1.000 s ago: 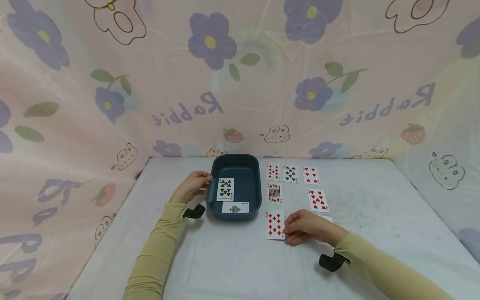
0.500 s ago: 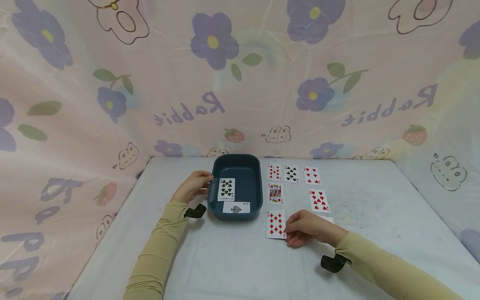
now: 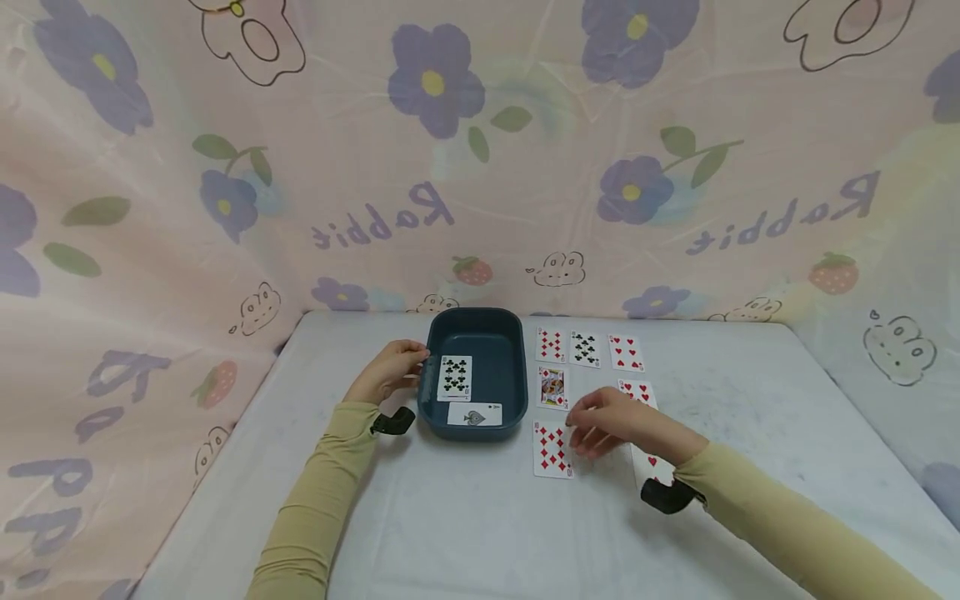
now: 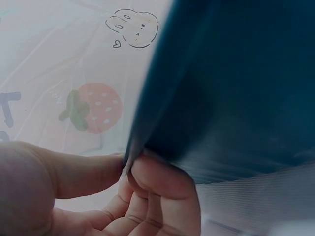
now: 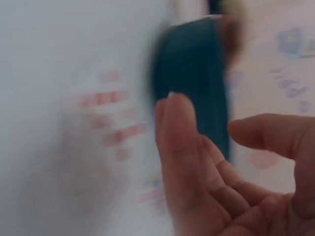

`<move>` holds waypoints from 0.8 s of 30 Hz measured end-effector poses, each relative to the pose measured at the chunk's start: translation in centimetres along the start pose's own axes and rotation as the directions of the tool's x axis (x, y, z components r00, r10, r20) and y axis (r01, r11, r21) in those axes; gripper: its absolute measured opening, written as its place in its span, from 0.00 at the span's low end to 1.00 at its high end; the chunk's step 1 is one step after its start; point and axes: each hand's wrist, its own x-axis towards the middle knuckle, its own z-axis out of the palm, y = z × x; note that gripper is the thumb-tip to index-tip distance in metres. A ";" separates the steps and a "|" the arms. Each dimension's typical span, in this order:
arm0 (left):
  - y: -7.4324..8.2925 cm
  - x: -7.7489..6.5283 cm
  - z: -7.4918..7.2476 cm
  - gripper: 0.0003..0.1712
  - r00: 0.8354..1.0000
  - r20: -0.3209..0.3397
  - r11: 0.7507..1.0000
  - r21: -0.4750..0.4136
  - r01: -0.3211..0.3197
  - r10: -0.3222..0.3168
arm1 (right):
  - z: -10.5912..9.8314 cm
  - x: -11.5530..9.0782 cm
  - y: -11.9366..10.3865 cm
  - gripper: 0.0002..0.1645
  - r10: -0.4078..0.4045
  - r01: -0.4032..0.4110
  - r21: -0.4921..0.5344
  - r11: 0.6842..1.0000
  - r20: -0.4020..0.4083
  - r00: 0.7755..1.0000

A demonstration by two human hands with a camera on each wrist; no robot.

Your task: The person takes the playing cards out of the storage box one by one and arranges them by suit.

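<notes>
At the left side of a dark blue tray (image 3: 524,375), my left hand (image 3: 387,372) pinches the rim between thumb and index finger, as the left wrist view shows up close. Inside the tray lie a clubs card (image 3: 454,379) and an ace of spades (image 3: 475,415). My right hand (image 3: 626,422) hovers over the right-hand cards, thumb and fingers apart with nothing between them. Just left of its fingertips lies the ten of diamonds (image 3: 552,450), flat on the table. Partly hidden under this hand are a hearts card (image 3: 637,390) and another red card (image 3: 651,469).
Behind the right hand lie a king of diamonds (image 3: 552,387), a diamonds card (image 3: 551,344), a clubs card (image 3: 585,349) and a hearts card (image 3: 626,353). A patterned curtain (image 3: 510,183) walls off the back and sides of the white table (image 3: 450,533).
My right hand has let go of the ten of diamonds' right edge and risen up and away from it, baring more of the red card underneath. The left hand stays on the tray.
</notes>
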 end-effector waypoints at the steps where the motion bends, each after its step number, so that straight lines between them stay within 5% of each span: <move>1: 0.0 0.0 0.0 0.18 1.000 -0.002 1.000 0.000 0.003 -0.003 | -0.2 0.3 -0.8 0.17 -0.030 0.030 0.024 0.999 0.004 1.000; 6: 0.1 0.1 0.2 0.17 1.000 -0.007 1.000 -0.002 0.014 -0.014 | -0.3 2.2 -5.0 0.22 -0.167 0.155 0.218 0.964 0.038 0.985; 11: 0.0 0.2 0.3 0.15 1.000 -0.010 1.000 -0.001 0.015 -0.015 | 1.1 5.0 -7.6 0.22 -0.208 0.164 0.334 0.928 0.099 0.973; 17: 0.0 0.2 0.2 0.15 1.000 -0.010 1.000 -0.003 0.013 -0.013 | 3.1 8.3 -8.6 0.23 -0.144 0.084 0.386 0.919 0.129 0.981; 24: 0.1 0.0 0.1 0.16 1.000 -0.019 1.000 -0.006 0.018 -0.018 | 5.0 11.7 -8.6 0.32 0.021 -0.061 0.555 0.830 0.078 0.997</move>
